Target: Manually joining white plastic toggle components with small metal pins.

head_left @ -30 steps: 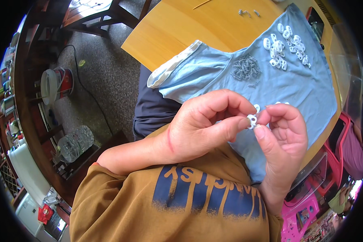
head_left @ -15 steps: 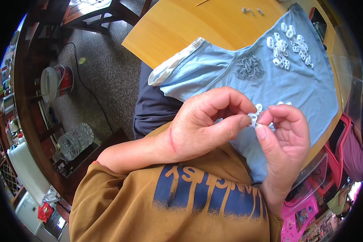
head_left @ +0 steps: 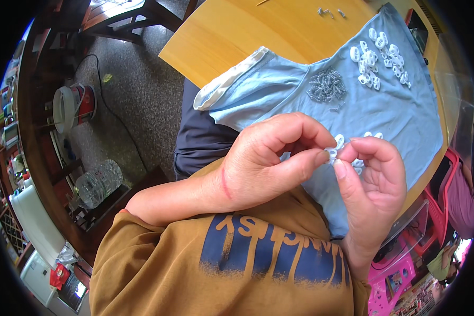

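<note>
My left hand (head_left: 279,155) pinches a small white plastic piece with round holes (head_left: 332,154) between thumb and forefinger. From the other side, the thumb and forefinger of my right hand (head_left: 371,179) close at the edge of that same piece; anything tiny between these fingertips is hidden. Both hands are over a light blue cloth (head_left: 411,118), which looks like a garment. Partly behind my fingers, more white pieces (head_left: 373,135) rest on the cloth. Farther up lie a heap of small metal springs (head_left: 326,86) and clusters of white plastic pieces (head_left: 367,66).
Under the cloth is a yellow wooden table (head_left: 237,37), with a few loose metal bits (head_left: 324,12) at its far side. To the left, a bucket (head_left: 73,108) and a clear plastic bottle (head_left: 99,183) stand low down. A red chair (head_left: 442,195) is at right.
The hands keep nearly the same pinch, with the right fingers shifted very slightly. The cloth and its contents appear a little higher and farther right.
</note>
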